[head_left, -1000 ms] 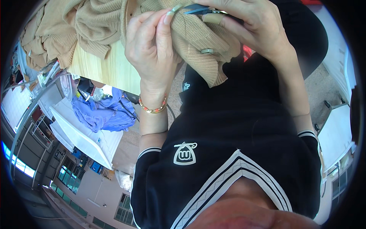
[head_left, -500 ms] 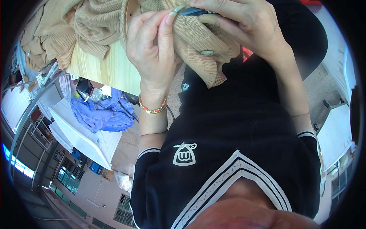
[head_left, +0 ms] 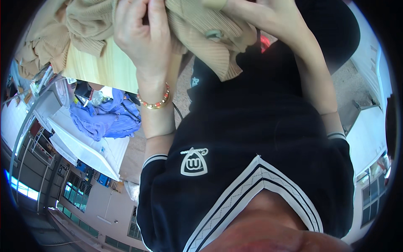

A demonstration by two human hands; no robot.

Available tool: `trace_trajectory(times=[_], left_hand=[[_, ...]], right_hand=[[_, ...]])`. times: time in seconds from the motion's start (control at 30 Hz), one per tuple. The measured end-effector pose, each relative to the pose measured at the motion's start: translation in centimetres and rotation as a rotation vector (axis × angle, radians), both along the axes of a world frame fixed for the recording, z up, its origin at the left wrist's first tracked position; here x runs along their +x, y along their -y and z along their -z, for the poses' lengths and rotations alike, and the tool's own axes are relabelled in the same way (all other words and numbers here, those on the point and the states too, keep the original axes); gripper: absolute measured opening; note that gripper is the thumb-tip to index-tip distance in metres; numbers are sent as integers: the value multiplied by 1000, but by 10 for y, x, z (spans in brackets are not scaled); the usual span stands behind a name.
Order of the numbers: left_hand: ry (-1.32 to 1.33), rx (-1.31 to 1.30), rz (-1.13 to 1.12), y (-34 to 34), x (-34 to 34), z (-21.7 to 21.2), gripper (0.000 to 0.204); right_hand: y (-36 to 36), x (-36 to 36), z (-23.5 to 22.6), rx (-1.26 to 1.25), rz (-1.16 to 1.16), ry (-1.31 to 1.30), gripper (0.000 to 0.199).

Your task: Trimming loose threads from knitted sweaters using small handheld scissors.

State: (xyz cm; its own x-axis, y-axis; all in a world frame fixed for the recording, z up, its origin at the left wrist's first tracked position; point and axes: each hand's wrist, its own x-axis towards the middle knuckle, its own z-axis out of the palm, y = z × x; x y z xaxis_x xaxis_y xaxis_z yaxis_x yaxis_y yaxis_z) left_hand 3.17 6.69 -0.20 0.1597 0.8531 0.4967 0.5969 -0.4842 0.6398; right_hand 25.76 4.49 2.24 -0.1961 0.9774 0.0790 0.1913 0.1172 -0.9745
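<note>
A beige ribbed knit garment (head_left: 201, 25) hangs over the table's edge and down toward my lap, with a pale round button (head_left: 214, 34) on its folded band. My left hand (head_left: 145, 38) is closed in a pinch at the garment, to the left of the button; its fingertips run up to the picture's top edge. To the right and above the button is my right hand (head_left: 268, 19), thumb bent inward over the knit. The upper edge cuts off most of its fingers, so whatever they grip is hidden.
More beige knitwear (head_left: 84, 29) is heaped on the light wooden table (head_left: 105, 67). Below it, blue-violet cloth (head_left: 105, 117) and small items lie on a white surface (head_left: 92, 147). Another white table (head_left: 367, 130) stands at the right. Something red (head_left: 264, 43) shows by my lap.
Both hands and the garment have shifted up and left in the picture. The small dark tool seen earlier at my right fingers is now out of sight past the top edge.
</note>
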Motion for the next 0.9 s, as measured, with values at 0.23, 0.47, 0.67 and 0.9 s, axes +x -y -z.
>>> trace_trajectory(times=[0.23, 0.47, 0.67, 0.9], left_hand=[[218, -85, 6, 19, 13, -13, 15], [-114, 188, 341, 57, 4, -29, 39], [-118, 129, 343, 52, 0, -16, 39], [-60, 75, 311, 50, 11, -18, 28]], right_hand=[[5, -3, 15, -429, -221, -218, 25], [3, -15, 22, -530, -114, -588, 24], [2, -17, 22, -620, -140, -573, 26], [3, -14, 26, -672, -184, -656, 31]])
